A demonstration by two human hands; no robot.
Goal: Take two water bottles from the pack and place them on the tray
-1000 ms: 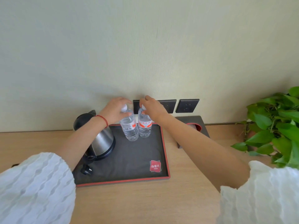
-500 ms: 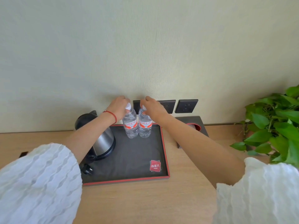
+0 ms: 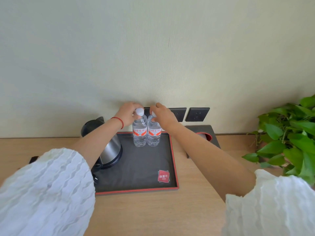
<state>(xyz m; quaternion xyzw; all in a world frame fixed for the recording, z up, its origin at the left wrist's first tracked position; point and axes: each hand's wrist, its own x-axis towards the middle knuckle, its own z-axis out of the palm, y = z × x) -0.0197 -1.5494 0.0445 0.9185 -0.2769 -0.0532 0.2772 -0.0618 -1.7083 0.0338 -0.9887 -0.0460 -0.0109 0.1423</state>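
Two clear water bottles with red-and-white labels and white caps stand upright side by side at the far end of the dark, red-rimmed tray [image 3: 173, 160]. My left hand [image 3: 127, 113] grips the neck and cap of the left bottle [image 3: 139, 133]. The fingers of my right hand [image 3: 162, 114] are closed around the cap of the right bottle [image 3: 154, 134]. The two bottles touch each other. No bottle pack is in view.
A steel kettle [image 3: 109, 150] with a black lid sits on the tray's left side, its plug by the front left corner. Dark wall sockets [image 3: 197, 114] are behind the bottles. A dark holder with a red-rimmed hole [image 3: 204, 135] stands right of the tray, and a leafy plant [image 3: 289, 133] is at far right.
The left bottle was tilted and apart from the right one; it now stands upright against it. Both hands stay at the bottle tops.
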